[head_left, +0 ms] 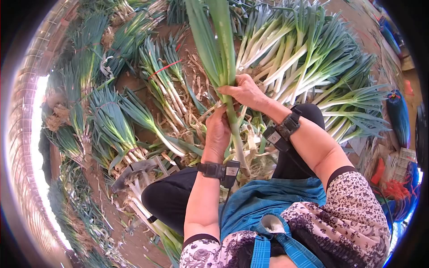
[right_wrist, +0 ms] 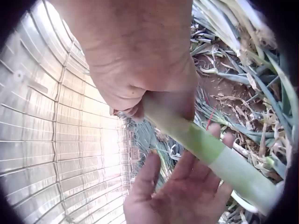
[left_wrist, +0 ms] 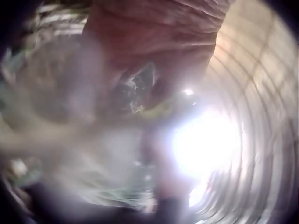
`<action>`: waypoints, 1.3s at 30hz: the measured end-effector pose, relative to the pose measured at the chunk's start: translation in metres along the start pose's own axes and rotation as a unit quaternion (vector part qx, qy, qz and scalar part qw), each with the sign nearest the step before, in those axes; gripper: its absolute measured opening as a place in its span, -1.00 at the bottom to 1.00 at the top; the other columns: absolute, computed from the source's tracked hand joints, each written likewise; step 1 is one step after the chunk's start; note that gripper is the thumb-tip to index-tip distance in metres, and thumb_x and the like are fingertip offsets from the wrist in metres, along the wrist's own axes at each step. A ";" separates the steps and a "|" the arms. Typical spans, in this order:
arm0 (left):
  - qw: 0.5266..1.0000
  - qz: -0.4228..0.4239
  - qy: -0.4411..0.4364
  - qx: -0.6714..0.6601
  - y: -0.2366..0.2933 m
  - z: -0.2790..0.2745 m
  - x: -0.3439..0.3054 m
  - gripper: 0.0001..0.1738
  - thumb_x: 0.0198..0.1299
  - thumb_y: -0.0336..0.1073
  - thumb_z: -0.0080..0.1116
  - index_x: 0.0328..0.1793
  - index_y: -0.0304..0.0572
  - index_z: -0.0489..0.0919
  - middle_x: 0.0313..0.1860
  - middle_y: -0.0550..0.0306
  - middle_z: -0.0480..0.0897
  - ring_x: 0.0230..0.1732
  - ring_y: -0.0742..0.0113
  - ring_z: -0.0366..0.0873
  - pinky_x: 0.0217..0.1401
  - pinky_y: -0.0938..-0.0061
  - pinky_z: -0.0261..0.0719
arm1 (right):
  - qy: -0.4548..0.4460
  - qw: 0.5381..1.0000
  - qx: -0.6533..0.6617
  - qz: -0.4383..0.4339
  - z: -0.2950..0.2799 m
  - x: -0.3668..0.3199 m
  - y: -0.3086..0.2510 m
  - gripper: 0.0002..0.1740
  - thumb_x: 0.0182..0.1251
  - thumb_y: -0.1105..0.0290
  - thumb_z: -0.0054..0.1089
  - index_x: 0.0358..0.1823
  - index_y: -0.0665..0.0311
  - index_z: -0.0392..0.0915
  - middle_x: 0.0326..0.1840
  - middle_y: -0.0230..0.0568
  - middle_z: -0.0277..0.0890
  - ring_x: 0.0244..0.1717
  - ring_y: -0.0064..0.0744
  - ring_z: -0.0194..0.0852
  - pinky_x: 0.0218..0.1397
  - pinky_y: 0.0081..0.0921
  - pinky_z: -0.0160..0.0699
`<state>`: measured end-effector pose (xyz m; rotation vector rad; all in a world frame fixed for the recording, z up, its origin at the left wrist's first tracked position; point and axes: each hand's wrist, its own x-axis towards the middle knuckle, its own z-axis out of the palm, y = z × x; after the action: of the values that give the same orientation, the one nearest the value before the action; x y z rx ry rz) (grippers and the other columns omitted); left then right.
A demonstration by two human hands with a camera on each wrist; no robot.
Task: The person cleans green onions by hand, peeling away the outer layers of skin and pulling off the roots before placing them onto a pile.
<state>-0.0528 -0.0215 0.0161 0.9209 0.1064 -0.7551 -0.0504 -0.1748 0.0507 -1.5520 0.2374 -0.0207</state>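
Note:
A long, thick green onion (head_left: 239, 147) stands nearly upright in front of the person, its broad green leaves (head_left: 214, 40) fanning away and its roots low between the legs. My right hand (head_left: 246, 93) grips it where the leaves meet the stalk, thumb across the front. Lower down, my left hand (head_left: 217, 131) is beside the stalk. The right wrist view has the left hand (right_wrist: 180, 196) with palm up and fingers spread, right by the pale part of the green onion (right_wrist: 205, 147). Blur and glare hide most detail in the left wrist view.
A large heap of green onions (head_left: 308, 58) lies at the right. Tied bunches (head_left: 109, 114) cover the ground at the left, near a dark metal-edged tool or stool part (head_left: 134, 172). Dry peelings (head_left: 194, 76) litter the soil. A curved, ribbed translucent wall (head_left: 29, 134) runs along the left.

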 end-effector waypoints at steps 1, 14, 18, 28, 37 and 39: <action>0.999 0.017 0.013 -0.031 -0.006 0.001 0.002 -0.66 0.25 -0.25 0.02 0.02 -0.37 0.53 -0.10 -0.07 0.65 -0.09 0.21 0.58 0.06 0.41 0.50 | 0.003 1.000 0.002 0.004 0.000 -0.003 -0.001 -0.71 0.16 0.29 0.28 -0.28 0.43 0.63 -0.55 -0.31 0.52 -0.53 -0.62 0.43 -0.49 -0.55 0.45; 0.942 0.100 0.081 0.309 -0.033 -0.013 -0.003 -0.76 0.13 -0.52 -0.07 -0.08 -0.40 0.51 -0.29 0.19 0.57 -0.36 0.49 0.42 -0.29 0.60 0.39 | 0.068 0.984 -0.130 -0.101 0.021 -0.010 0.020 -0.76 0.15 0.34 0.26 -0.28 0.40 0.64 -0.71 -0.15 0.44 -0.66 -0.55 0.41 -0.56 -0.40 0.42; 0.960 0.146 0.171 0.165 -0.043 -0.008 -0.038 -0.65 0.07 -0.51 0.13 0.05 -0.31 0.53 -0.26 0.18 0.55 -0.31 0.43 0.43 -0.28 0.47 0.41 | 0.132 0.982 -0.120 -0.063 0.016 0.004 0.027 -0.69 0.09 0.28 0.28 -0.33 0.46 0.62 -0.67 -0.02 0.50 -0.59 -0.42 0.53 -0.47 -0.39 0.49; 0.610 0.411 0.090 0.672 -0.030 -0.009 -0.029 -0.82 0.03 -0.49 0.23 -0.24 -0.26 0.47 -0.34 -0.07 0.51 -0.31 -0.06 0.49 -0.26 0.21 0.46 | 0.130 0.978 -0.146 -0.066 0.033 -0.010 0.030 -0.71 0.09 0.30 0.32 -0.34 0.46 0.63 -0.65 -0.18 0.51 -0.57 -0.66 0.38 -0.49 -0.50 0.43; 0.738 0.290 0.104 0.600 -0.066 -0.063 -0.077 -0.83 0.08 -0.45 0.26 -0.24 -0.36 0.52 -0.45 -0.04 0.51 -0.49 0.14 0.49 -0.47 0.37 0.42 | 0.082 0.996 -0.043 0.002 -0.011 0.015 0.022 -0.72 0.09 0.33 0.31 -0.33 0.47 0.66 -0.57 -0.20 0.59 -0.56 -0.55 0.50 -0.49 -0.50 0.48; 0.718 0.285 0.126 0.622 -0.029 -0.024 -0.075 -0.67 -0.02 -0.40 0.38 -0.13 -0.35 0.53 -0.37 -0.02 0.53 -0.51 0.20 0.48 -0.47 0.41 0.43 | 0.057 0.998 -0.015 0.002 0.001 0.004 0.022 -0.73 0.08 0.33 0.31 -0.34 0.45 0.67 -0.57 -0.18 0.59 -0.54 -0.55 0.50 -0.47 -0.51 0.48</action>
<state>-0.1208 0.0267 0.0108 2.2190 -0.5118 0.0095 -0.0494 -0.1741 0.0280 -1.5821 0.3328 -0.1025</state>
